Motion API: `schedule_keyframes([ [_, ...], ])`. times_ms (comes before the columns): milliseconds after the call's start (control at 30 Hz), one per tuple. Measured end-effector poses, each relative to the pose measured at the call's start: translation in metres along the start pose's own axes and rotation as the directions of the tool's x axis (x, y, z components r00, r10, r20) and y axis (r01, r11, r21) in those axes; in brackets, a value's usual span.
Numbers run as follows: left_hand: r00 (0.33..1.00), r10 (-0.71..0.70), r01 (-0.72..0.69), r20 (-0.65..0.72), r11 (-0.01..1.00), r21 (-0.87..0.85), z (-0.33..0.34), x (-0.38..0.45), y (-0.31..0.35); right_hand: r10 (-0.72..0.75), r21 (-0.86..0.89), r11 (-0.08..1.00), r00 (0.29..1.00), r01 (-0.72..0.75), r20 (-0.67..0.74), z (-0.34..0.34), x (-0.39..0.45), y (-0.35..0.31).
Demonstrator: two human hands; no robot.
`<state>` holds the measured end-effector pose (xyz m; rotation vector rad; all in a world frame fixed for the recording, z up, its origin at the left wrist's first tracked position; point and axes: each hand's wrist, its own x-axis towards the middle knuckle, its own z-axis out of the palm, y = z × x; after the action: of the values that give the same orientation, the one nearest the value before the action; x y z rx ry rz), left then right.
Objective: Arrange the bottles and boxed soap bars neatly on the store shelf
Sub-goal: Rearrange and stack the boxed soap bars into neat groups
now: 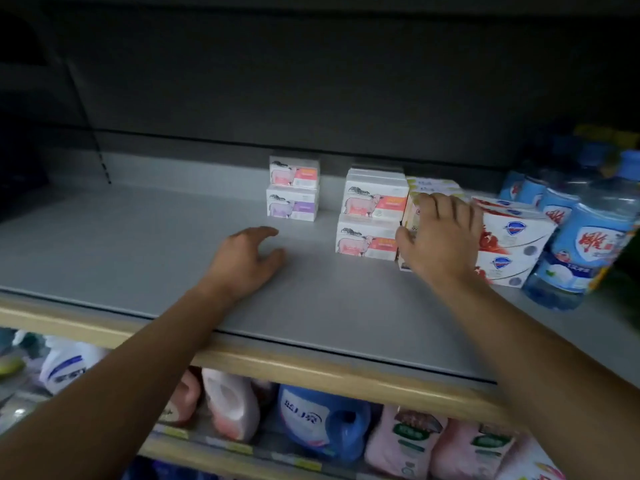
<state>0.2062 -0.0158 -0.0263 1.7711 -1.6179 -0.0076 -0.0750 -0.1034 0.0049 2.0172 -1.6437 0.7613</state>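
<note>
Right hand (440,237) laid over the front of a stack of cream soap boxes (414,209), fingers spread and curled across the top edge, thumb against the left side of the stack; grip closed on the boxes. Stack standing on the grey shelf (138,244), wedged between a double stack of white sheep-print boxes (372,216) touching it on the left and red-and-white soap boxes (512,244) just beside it on the right. Lower part of the cream stack hidden behind the palm.

Left hand (247,261) resting on bare shelf surface, fingers loosely bent, holding nothing, well apart from any box.

Further back, a separate pair of small sheep-print boxes (293,188), one atop the other, standing alone near the rear wall.

At far right, blue-labelled clear bottles (585,244) upright, crowded against the red-and-white boxes.

Below the wooden shelf edge (311,372), pink and blue detergent jugs (322,420), blurred.
</note>
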Motion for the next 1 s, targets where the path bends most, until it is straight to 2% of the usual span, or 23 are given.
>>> schedule_keyframes([
  [200, 1.0, -0.019, 0.019, -0.018, 1.0, 0.019, 0.039, 0.071, 0.011, 0.014, 0.041, 0.999, 0.984, -0.007, -0.177, 0.021, -0.002, 0.0],
  [333, 0.999, -0.021, 0.024, -0.024, 0.992, 0.125, 0.063, 0.12, 0.004, 0.054, 0.105, 0.994, 0.957, -0.025, -0.285, 0.03, 0.001, -0.002],
  [467, 0.999, -0.041, 0.047, -0.028, 0.949, 0.313, 0.076, 0.16, -0.011, 0.086, 0.156, 0.987, 0.951, -0.04, -0.298, 0.03, 0.003, -0.003],
  [567, 0.998, -0.062, 0.051, 0.019, 0.933, 0.356, 0.087, 0.172, -0.02, 0.091, 0.151, 0.987, 0.958, -0.051, -0.27, 0.029, 0.003, -0.003],
  [733, 0.998, -0.039, 0.062, -0.055, 0.862, 0.503, 0.092, 0.171, -0.023, 0.102, 0.159, 0.985, 0.963, -0.063, -0.249, 0.028, 0.003, -0.002],
  [867, 0.998, -0.049, 0.059, -0.035, 0.907, 0.418, 0.084, 0.162, -0.019, 0.107, 0.16, 0.984, 0.969, -0.072, -0.221, 0.026, 0.003, -0.002],
  [1000, 0.999, 0.031, -0.025, -0.016, 0.956, 0.293, 0.073, 0.139, -0.011, 0.11, 0.169, 0.983, 0.974, -0.077, -0.197, 0.022, 0.002, -0.002],
])
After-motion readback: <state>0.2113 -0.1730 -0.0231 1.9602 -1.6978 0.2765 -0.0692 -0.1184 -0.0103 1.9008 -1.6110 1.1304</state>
